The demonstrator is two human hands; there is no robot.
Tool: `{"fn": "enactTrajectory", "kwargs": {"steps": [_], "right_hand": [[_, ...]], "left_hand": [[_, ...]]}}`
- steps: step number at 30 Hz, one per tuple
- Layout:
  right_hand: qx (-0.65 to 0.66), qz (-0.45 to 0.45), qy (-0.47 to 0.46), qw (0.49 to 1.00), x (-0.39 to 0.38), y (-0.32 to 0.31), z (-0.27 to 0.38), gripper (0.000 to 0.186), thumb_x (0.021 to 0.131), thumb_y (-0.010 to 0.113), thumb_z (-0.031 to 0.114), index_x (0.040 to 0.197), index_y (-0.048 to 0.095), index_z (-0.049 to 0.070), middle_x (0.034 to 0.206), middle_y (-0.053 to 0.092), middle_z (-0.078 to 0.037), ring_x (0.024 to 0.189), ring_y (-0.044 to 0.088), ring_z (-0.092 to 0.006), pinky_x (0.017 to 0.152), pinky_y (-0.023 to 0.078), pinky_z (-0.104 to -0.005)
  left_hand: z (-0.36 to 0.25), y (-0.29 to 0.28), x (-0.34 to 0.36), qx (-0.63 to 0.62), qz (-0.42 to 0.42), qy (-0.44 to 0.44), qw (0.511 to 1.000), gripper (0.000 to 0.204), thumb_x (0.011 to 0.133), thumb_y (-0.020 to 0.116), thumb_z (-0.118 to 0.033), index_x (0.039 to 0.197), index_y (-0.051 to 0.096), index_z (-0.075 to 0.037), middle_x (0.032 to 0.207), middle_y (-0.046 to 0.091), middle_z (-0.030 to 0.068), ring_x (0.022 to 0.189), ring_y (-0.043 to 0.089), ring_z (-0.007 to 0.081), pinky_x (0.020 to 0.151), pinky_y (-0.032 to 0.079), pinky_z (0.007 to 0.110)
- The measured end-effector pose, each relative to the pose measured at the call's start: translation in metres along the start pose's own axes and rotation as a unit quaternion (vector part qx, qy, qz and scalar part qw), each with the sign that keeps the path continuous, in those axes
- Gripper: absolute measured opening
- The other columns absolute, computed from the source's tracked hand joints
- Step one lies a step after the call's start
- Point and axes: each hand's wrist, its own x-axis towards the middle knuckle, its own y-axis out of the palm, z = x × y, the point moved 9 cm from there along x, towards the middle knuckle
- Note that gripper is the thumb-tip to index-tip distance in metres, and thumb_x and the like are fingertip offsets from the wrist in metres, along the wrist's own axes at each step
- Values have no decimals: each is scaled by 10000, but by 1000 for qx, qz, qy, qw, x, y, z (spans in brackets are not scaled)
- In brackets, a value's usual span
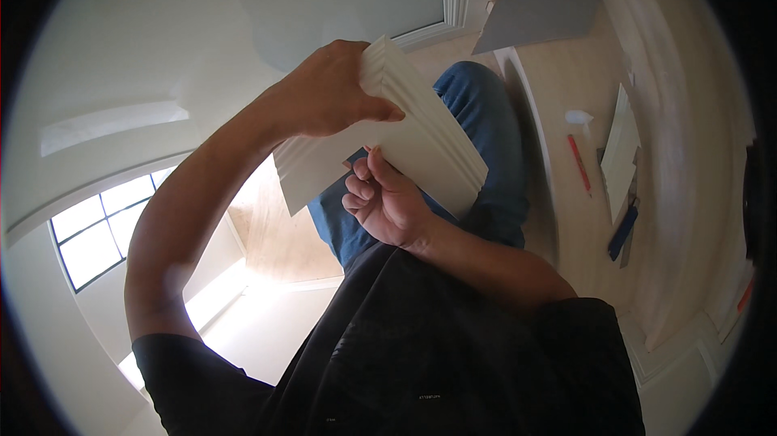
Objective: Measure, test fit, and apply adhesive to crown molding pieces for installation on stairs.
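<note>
White ribbed moulding (pixel 433 144), in two arms that meet at an angled corner, is held up in front of my lap. My left hand (pixel 328 92) grips it near that corner, with the thumb across its face and the other fingers mostly hidden behind. Close to the inner edge is my right hand (pixel 390 205), its fingers curled and the thumb and forefinger pinched together. A small reddish bit shows at those fingertips, too small to name. Below the moulding are my knees in blue jeans (pixel 486 124).
On the wooden surface at the right lie a red pencil (pixel 579 165), a pale moulding offcut (pixel 622 148), a blue-handled tool (pixel 623 232) and a small white item (pixel 579 117). A grey panel (pixel 538 19) leans at the back beside wall moulding (pixel 457 8). A window (pixel 105 225) is at left.
</note>
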Motion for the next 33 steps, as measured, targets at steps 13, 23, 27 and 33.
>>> {"fn": "enactTrajectory", "kwargs": {"steps": [13, 23, 27, 33], "right_hand": [[-27, -6, 5, 1000, -1, -1, -1, 155, 1039, 713, 395, 1090, 653, 262, 863, 584, 82, 712, 472, -64, 680, 392, -265], [-34, -21, 11, 999, -6, 5, 2, 206, 1036, 738, 359, 931, 622, 226, 882, 531, 75, 730, 473, -63, 684, 387, -268], [-9, -29, 9, 1000, -3, 0, -1, 173, 1032, 742, 365, 991, 634, 237, 899, 537, 68, 734, 489, -61, 690, 395, -261], [-32, -15, 41, 999, -10, 15, 3, 278, 1044, 738, 302, 1290, 642, 216, 913, 565, 48, 751, 532, -67, 706, 430, -264]], "left_hand": [[-1, 0, 0, -11, 2, 3, 1000, 569, 719, 935, -346, 1115, 748, 18, 982, 779, 201, 862, 760, 315, 841, 591, 418], [3, -1, 1, 2, -10, -23, 1000, 585, 712, 941, -347, 1132, 748, 12, 994, 777, 202, 865, 759, 320, 845, 593, 414], [8, 1, 4, 0, 3, -19, 1000, 578, 715, 940, -335, 1136, 747, 11, 998, 779, 196, 872, 760, 312, 852, 592, 414], [2, 5, 1, -41, -3, 7, 999, 519, 769, 890, -321, 1120, 745, 33, 963, 772, 211, 884, 755, 328, 837, 592, 417]]}}
